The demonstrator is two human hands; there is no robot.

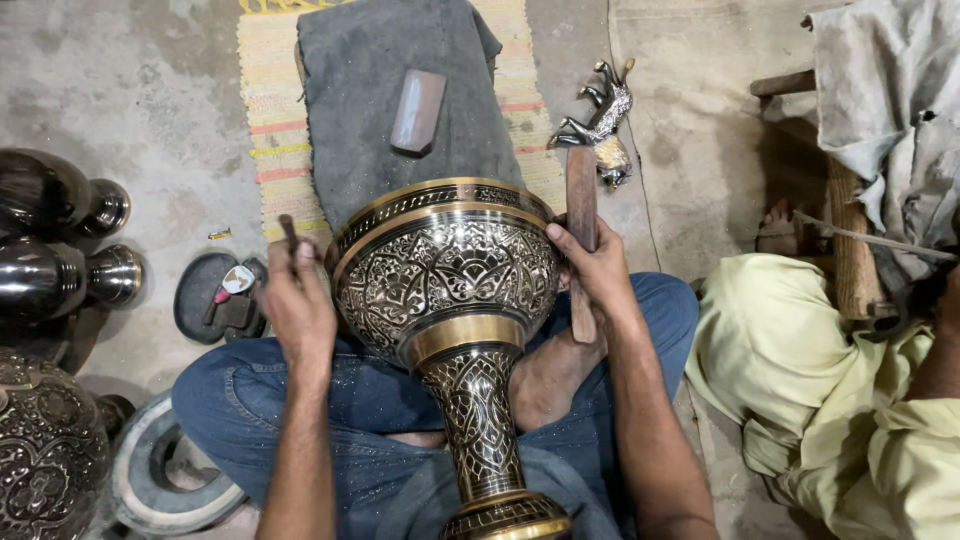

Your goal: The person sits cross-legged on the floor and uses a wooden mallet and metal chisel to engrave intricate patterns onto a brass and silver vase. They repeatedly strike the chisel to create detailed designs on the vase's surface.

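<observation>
a large engraved brass vase (450, 290) fills the centre of the frame, lying tilted across the seated person's crossed legs in blue jeans (240, 400), its wide gold-rimmed mouth toward the top of the frame and its narrow foot at the bottom edge. behind it, in the upper middle, a grey cloth (380, 110) is spread over a striped woven mat (268, 110), and a flat grey block (418, 110) lies on the cloth. at the right, another person in pale yellow-green clothing (820, 400) sits beside a wooden seat. dark polished metal vessels (50, 240) stand along the left edge, with a round dark tray (205, 295) near them. a small metal horse figure (600, 115) lies on the floor in the upper right of the middle. the right hand (595, 265) rests against the vase's right side, fingers curled around a wooden mallet (582, 230) that stands upright beside the bowl. the left hand (295, 300) sits just left of the vase's bowl, fingers pressed together, pinching a thin dark chisel (289, 235) whose tip points up.
</observation>
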